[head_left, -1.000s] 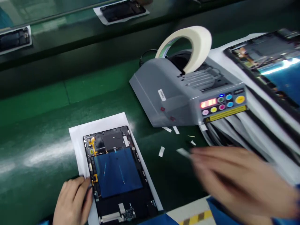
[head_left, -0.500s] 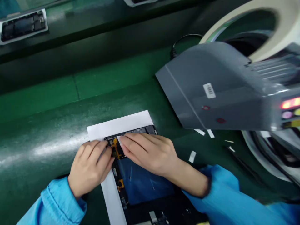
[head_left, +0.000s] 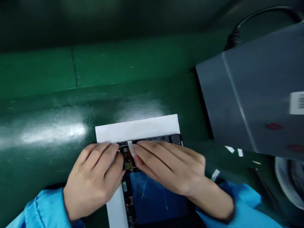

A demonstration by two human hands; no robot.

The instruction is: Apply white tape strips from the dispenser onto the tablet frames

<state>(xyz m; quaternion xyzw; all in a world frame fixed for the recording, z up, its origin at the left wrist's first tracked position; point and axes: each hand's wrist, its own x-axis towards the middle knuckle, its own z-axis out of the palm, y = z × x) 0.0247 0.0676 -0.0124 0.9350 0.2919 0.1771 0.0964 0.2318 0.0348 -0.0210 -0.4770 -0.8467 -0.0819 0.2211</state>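
An opened tablet [head_left: 159,198] lies on a white board [head_left: 140,128], its circuit parts and a large blue battery area showing. My right hand [head_left: 171,161] pinches a small white strip of tape [head_left: 130,148] over the tablet's upper left part, by an orange flex cable. At the tablet's upper left corner, my left hand [head_left: 96,177] rests with its fingers curled against the edge; whatever sits under those fingertips is hidden. Much of the tablet's top is covered by my right hand.
A grey tape dispenser [head_left: 251,104] with a black cable [head_left: 234,36] stands at the right. Small white tape scraps [head_left: 215,174] lie near it on the green mat [head_left: 47,110]. Dark tweezers [head_left: 263,186] lie at the lower right.
My view has moved closer and shifted, so the dispenser's tape roll and the devices at the back have left the picture. Both hands stay at the tablet's top; the strip now points more upright.
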